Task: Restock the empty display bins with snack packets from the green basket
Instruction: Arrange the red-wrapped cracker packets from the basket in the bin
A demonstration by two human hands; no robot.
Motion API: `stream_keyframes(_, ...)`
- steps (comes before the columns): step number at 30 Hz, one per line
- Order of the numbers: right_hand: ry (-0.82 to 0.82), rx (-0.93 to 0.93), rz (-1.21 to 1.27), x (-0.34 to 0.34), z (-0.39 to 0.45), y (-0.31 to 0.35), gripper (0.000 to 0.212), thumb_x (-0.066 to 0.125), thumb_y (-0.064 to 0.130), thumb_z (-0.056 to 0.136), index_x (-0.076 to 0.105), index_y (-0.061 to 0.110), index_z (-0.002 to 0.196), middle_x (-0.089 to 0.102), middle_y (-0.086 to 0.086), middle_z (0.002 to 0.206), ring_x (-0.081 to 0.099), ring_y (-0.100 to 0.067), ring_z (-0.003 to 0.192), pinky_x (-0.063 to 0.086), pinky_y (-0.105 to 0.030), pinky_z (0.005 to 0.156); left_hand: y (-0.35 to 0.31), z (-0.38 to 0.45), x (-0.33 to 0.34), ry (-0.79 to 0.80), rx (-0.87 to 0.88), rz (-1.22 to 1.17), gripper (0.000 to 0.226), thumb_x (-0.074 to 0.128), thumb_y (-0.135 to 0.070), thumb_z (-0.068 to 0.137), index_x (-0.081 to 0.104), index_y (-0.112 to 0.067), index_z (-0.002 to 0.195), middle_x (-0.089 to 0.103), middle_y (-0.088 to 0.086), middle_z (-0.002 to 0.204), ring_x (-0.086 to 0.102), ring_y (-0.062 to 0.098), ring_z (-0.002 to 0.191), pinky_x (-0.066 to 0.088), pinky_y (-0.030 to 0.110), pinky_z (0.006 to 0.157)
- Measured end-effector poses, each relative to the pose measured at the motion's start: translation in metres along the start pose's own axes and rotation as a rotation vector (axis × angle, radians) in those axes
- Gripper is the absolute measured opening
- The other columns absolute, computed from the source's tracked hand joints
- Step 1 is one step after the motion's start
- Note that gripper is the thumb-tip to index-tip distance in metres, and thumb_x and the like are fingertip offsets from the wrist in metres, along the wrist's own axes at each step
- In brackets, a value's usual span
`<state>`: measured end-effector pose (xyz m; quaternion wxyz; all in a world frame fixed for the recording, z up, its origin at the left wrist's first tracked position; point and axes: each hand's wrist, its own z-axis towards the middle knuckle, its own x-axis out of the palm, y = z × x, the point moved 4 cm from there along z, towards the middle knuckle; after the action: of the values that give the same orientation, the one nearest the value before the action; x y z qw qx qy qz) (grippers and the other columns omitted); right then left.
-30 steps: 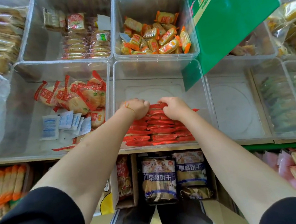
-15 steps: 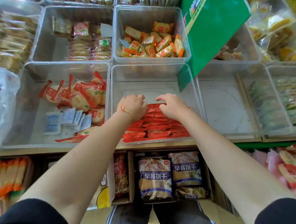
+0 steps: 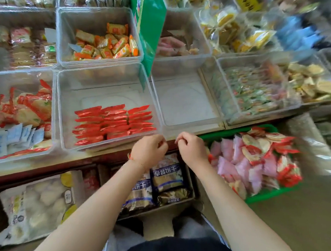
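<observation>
While both hands hang in front of the shelf's front edge, I judge the step in hand to be the reach back to the green basket (image 3: pixel 218 135) for more stock. My left hand (image 3: pixel 148 152) and right hand (image 3: pixel 192 150) sit close together, fingers loosely curled and holding nothing that I can see. The red packets (image 3: pixel 112 122) lie in neat overlapping rows against the front wall of the middle clear bin (image 3: pixel 106 71), whose rear half is bare. The empty bin (image 3: pixel 184 102) just to its right holds nothing. The basket sits below the shelf's front edge at my right, heaped with pink packets (image 3: pixel 233 159) and red-and-white packets (image 3: pixel 260 144).

To do this well, I would swing right, gather a flat handful of one kind only, and keep the packets aligned so they go down in rows. The right side is blurred, so I would settle my head before I pick.
</observation>
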<state>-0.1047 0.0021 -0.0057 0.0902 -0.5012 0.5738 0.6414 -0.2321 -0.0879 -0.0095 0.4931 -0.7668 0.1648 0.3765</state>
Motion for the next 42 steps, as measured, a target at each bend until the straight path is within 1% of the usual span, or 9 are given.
stream_keyframes(5, 0.228, 0.077, -0.072, -0.017, -0.002, -0.1, 0.02, 0.05, 0.01, 0.088, 0.068, 0.019, 0.088, 0.065, -0.003, 0.098, 0.058, -0.025, 0.096, 0.046, -0.034, 0.081, -0.038, 0.011, 0.08, 0.158, -0.155, -0.055, 0.022, 0.048, -0.03, 0.091, 0.07, -0.029, 0.094, 0.07, -0.007, 0.089, 0.063, 0.018, 0.081, 0.052, 0.031, 0.075)
stream_keyframes(10, 0.429, 0.114, -0.224, -0.042, 0.008, -0.195, 0.041, 0.051, 0.013, 0.089, 0.056, 0.017, 0.13, 0.052, -0.015, 0.127, 0.053, -0.034, 0.116, 0.046, -0.04, 0.096, -0.079, 0.018, 0.16, 0.189, -0.354, -0.138, 0.025, 0.049, -0.024, 0.092, 0.07, -0.022, 0.106, 0.072, 0.003, 0.101, 0.065, 0.022, 0.094, 0.051, 0.032, 0.083)
stream_keyframes(17, 0.733, -0.105, -0.323, -0.046, 0.008, -0.229, 0.065, 0.048, 0.012, 0.092, 0.034, 0.031, 0.152, 0.048, -0.015, 0.142, 0.045, -0.035, 0.13, 0.04, -0.044, 0.108, -0.106, 0.006, 0.229, 0.189, -0.576, -0.237, 0.035, 0.05, -0.025, 0.092, 0.058, -0.021, 0.126, 0.068, 0.006, 0.108, 0.066, 0.025, 0.092, 0.053, 0.04, 0.084)
stream_keyframes(21, 0.715, -0.184, -0.42, -0.039, 0.011, -0.229, 0.06, 0.051, 0.016, 0.09, 0.034, 0.027, 0.146, 0.053, -0.013, 0.138, 0.051, -0.036, 0.124, 0.041, -0.047, 0.104, -0.108, 0.003, 0.234, 0.098, -0.652, -0.257, 0.032, 0.049, -0.025, 0.092, 0.057, -0.024, 0.124, 0.066, 0.0, 0.095, 0.066, 0.021, 0.084, 0.053, 0.036, 0.072)
stream_keyframes(27, 0.666, -0.302, -0.612, -0.034, 0.018, -0.223, 0.031, 0.049, 0.024, 0.097, 0.046, 0.018, 0.127, 0.063, -0.011, 0.12, 0.055, -0.033, 0.114, 0.037, -0.045, 0.096, -0.113, -0.003, 0.246, 0.064, -0.703, -0.32, 0.029, 0.048, -0.022, 0.093, 0.064, -0.022, 0.117, 0.069, 0.002, 0.1, 0.067, 0.021, 0.088, 0.055, 0.034, 0.076)
stream_keyframes(30, 0.638, -0.243, -0.586, -0.035, 0.03, -0.225, 0.036, 0.048, 0.014, 0.097, 0.046, 0.016, 0.133, 0.065, -0.011, 0.116, 0.058, -0.032, 0.113, 0.039, -0.043, 0.097, -0.12, -0.005, 0.252, 0.068, -0.717, -0.336, 0.028, 0.048, -0.021, 0.092, 0.066, -0.022, 0.112, 0.068, 0.0, 0.1, 0.065, 0.017, 0.085, 0.051, 0.031, 0.074)
stream_keyframes(35, 0.468, -0.057, -0.221, -0.061, 0.052, -0.237, 0.017, 0.041, 0.005, 0.094, 0.043, 0.014, 0.108, 0.06, -0.009, 0.093, 0.059, -0.031, 0.083, 0.046, -0.039, 0.066, -0.122, -0.005, 0.252, 0.047, -0.772, -0.424, 0.024, 0.046, -0.019, 0.088, 0.066, -0.025, 0.1, 0.071, -0.002, 0.089, 0.069, 0.018, 0.08, 0.056, 0.035, 0.074)
stream_keyframes(39, 0.39, 0.127, 0.152, -0.092, 0.06, -0.248, 0.015, 0.049, 0.015, 0.095, 0.047, 0.018, 0.11, 0.058, 0.001, 0.085, 0.057, -0.022, 0.077, 0.047, -0.04, 0.07, -0.124, 0.007, 0.25, -0.065, -0.829, -0.574, 0.025, 0.045, -0.017, 0.09, 0.066, -0.02, 0.104, 0.07, 0.001, 0.093, 0.069, 0.021, 0.081, 0.057, 0.037, 0.07)
stream_keyframes(42, 0.352, 0.24, 0.378, -0.107, 0.066, -0.252, 0.022, 0.045, 0.003, 0.085, 0.058, 0.018, 0.095, 0.058, 0.004, 0.082, 0.054, -0.017, 0.074, 0.045, -0.032, 0.065, -0.128, 0.019, 0.249, -0.178, -0.869, -0.759, 0.025, 0.055, -0.028, 0.093, 0.059, -0.02, 0.116, 0.066, 0.003, 0.104, 0.065, 0.021, 0.091, 0.057, 0.041, 0.08)
